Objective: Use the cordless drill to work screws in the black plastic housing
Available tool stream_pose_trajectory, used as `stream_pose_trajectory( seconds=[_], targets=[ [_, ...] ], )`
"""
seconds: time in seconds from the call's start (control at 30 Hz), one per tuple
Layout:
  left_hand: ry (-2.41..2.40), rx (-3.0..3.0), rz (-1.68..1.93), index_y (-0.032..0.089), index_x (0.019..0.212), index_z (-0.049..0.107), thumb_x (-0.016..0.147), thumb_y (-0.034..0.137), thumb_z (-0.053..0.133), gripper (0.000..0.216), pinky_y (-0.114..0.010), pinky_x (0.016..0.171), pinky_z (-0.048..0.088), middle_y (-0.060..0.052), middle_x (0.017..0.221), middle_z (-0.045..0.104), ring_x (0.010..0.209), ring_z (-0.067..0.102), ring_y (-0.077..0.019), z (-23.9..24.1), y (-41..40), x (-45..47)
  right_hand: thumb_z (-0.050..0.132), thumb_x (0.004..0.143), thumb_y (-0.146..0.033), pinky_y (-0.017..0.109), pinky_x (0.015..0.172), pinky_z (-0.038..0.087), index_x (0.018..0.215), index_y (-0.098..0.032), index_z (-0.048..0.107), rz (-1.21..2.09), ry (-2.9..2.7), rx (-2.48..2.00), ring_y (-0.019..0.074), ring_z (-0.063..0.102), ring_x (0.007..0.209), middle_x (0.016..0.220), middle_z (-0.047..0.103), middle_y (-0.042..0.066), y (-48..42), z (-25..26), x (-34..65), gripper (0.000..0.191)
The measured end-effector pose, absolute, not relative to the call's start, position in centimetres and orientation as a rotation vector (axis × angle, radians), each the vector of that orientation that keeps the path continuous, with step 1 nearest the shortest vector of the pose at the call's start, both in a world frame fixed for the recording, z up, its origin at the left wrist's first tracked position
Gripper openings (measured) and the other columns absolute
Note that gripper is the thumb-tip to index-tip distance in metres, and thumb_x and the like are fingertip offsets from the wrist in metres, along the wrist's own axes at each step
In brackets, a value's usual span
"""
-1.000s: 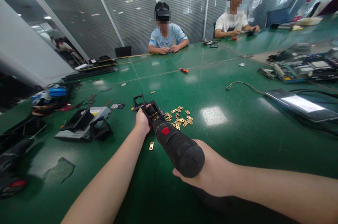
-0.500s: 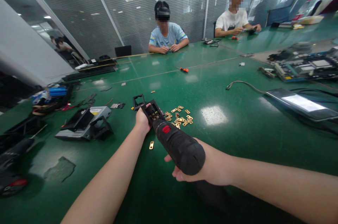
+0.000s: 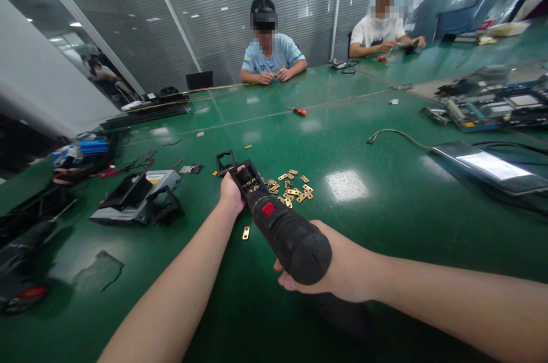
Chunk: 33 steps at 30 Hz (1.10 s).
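Note:
My right hand [image 3: 338,269] is wrapped round a black electric screwdriver [image 3: 286,234] with a red button, its tip pointing into a small black plastic part [image 3: 249,178] with brass contacts inside. My left hand [image 3: 231,192] grips that part from the left and steadies it on the green table [image 3: 385,197]. A scatter of small brass plates [image 3: 293,187] lies just right of the part. One brass plate [image 3: 245,232] lies alone under my left forearm. A black frame piece [image 3: 224,161] sits right behind the held part.
A grey and black dismantled unit [image 3: 139,197] lies to the left, with cables and a blue part [image 3: 92,147] beyond. A flat lit device [image 3: 488,166] with a cable and circuit boards [image 3: 492,103] lie right. An orange screwdriver [image 3: 298,111] lies mid-table. Two seated people [image 3: 272,52] work at the far side.
Almost nothing has moved. My right hand has shifted its hold on the screwdriver slightly, and the view has dipped a little.

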<state>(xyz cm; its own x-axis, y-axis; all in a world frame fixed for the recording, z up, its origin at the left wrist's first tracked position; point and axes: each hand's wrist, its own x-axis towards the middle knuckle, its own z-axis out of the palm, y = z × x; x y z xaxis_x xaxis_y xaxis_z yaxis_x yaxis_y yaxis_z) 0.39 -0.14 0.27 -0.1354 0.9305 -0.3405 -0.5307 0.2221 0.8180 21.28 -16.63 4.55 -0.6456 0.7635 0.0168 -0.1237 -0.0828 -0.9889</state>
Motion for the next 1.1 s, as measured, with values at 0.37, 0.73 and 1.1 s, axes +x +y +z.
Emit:
stream_pose_trajectory(
  seconds=[0.37,0.73,1.1],
  targets=[
    [1.071,0.468,1.359,0.013,0.09,0.071,0.084,0.028,0.053,0.024,-0.041,0.063,0.061,-0.009,0.066,0.069,0.066,0.072,-0.0286,0.2,-0.2,0.4,0.08,0.067,-0.006,0.026,0.068,0.051,0.077,-0.018,0.064,1.789,-1.575,-0.733,0.0142,0.063,0.07,0.076,0.069,-0.004,-16.5,5.2,21.3,0.022],
    [1.073,0.474,1.356,0.014,0.089,0.07,0.084,0.027,0.053,0.022,-0.044,0.067,0.063,-0.008,0.066,0.069,0.066,0.072,-0.0281,0.5,-0.3,0.5,0.079,0.064,-0.001,0.026,0.071,0.052,0.081,-0.02,0.059,1.824,-1.569,-0.804,0.0117,0.054,0.065,0.07,0.058,-0.007,-16.6,6.4,21.4,0.032],
    [1.067,0.479,1.358,0.014,0.089,0.069,0.083,0.027,0.053,0.022,-0.042,0.066,0.062,-0.008,0.065,0.069,0.062,0.071,-0.0265,0.4,-0.4,0.4,0.08,0.069,-0.014,0.024,0.059,0.047,0.076,-0.021,0.055,1.854,-1.548,-0.708,0.0109,0.056,0.061,0.067,0.062,-0.006,-16.5,6.0,21.3,0.027]
  ],
)
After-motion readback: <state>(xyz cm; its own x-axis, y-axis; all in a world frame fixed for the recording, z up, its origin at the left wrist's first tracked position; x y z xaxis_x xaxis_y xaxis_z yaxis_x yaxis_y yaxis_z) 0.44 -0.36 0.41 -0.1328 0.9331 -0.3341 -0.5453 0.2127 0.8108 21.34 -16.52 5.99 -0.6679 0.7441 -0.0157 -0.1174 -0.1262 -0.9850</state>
